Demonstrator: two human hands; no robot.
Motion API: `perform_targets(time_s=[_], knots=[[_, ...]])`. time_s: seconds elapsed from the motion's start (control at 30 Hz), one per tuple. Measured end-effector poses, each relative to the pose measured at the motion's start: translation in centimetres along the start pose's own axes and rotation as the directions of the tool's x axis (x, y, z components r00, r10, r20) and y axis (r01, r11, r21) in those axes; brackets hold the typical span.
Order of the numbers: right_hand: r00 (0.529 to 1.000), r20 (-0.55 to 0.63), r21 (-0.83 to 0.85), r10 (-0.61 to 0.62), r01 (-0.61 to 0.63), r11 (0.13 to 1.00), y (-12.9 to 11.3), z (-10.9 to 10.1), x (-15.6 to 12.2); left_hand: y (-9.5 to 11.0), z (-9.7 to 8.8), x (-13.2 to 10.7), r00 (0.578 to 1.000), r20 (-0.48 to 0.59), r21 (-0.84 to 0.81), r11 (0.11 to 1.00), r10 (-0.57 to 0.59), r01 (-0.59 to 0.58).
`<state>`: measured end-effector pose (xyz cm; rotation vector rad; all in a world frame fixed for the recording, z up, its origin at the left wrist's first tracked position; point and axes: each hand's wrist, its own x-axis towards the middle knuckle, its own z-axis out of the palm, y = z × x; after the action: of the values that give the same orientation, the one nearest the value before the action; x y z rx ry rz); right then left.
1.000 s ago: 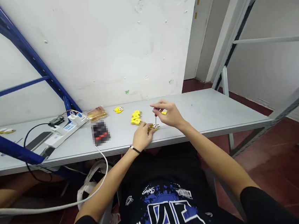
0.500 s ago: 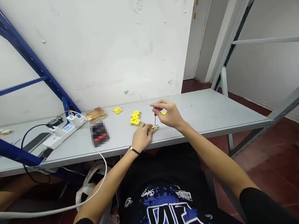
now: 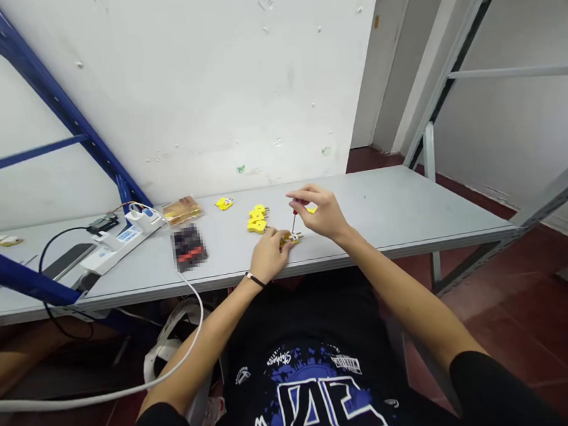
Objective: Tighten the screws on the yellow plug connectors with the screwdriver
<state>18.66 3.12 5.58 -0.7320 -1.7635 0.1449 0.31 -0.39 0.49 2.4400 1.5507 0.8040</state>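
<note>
With its fingers closed round a small yellow plug connector [image 3: 294,237], my left hand [image 3: 270,254] rests near the table's front edge. Two metal prongs of the connector point right, and a white part shows on its top. My right hand [image 3: 321,213] pinches the red handle of a small screwdriver [image 3: 294,223], whose thin shaft slants down to the connector. Whether the tip sits in a screw is too small to tell. Several yellow plug connectors [image 3: 257,223] lie just beyond my left hand. Another yellow piece [image 3: 312,209] is partly hidden behind my right hand.
A yellow connector with white parts [image 3: 223,204] lies farther back by the wall. To the left are an amber plastic bag [image 3: 182,210], a blurred dark and red item [image 3: 189,247], a white power strip [image 3: 121,242] and a phone [image 3: 70,260]. A white cable [image 3: 199,328] hangs over the table edge.
The screwdriver has gone from nearly upright to slightly tilted, its handle leaning right. My left hand keeps its hold on the connector. The whole view has shifted slightly.
</note>
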Motion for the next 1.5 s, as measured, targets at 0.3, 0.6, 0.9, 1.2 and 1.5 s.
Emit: perform_targets(time_s=[0.3, 0.6, 0.9, 1.2, 1.5], knots=[[0.999, -0.009, -0.09, 0.032, -0.032, 0.995, 0.2, -0.1, 0.0, 0.0, -0.1, 0.0, 1.0, 0.001, 0.005, 1.0, -0.001, 0.001], [0.998, -0.01, -0.04, 0.055, -0.055, 0.998, 0.0, -0.1, 0.0, 0.1, -0.2, 0.0, 1.0, 0.009, 0.002, 1.0, -0.004, 0.004], [0.988, 0.042, 0.126, 0.147, -0.152, 0.98, -0.6, 0.3, -0.1, -0.2, -0.1, 0.3, 0.999, 0.033, 0.013, 1.0, -0.015, 0.014], [0.995, 0.031, -0.032, 0.092, -0.091, 0.995, -0.8, 1.3, -0.2, -0.1, -0.2, 0.2, 1.0, 0.022, 0.0, 1.0, -0.007, 0.007], [0.981, -0.052, 0.147, 0.186, -0.176, 0.973, -0.6, 0.9, 0.0, 0.0, -0.2, 0.2, 0.999, 0.031, 0.012, 1.0, -0.027, 0.027]])
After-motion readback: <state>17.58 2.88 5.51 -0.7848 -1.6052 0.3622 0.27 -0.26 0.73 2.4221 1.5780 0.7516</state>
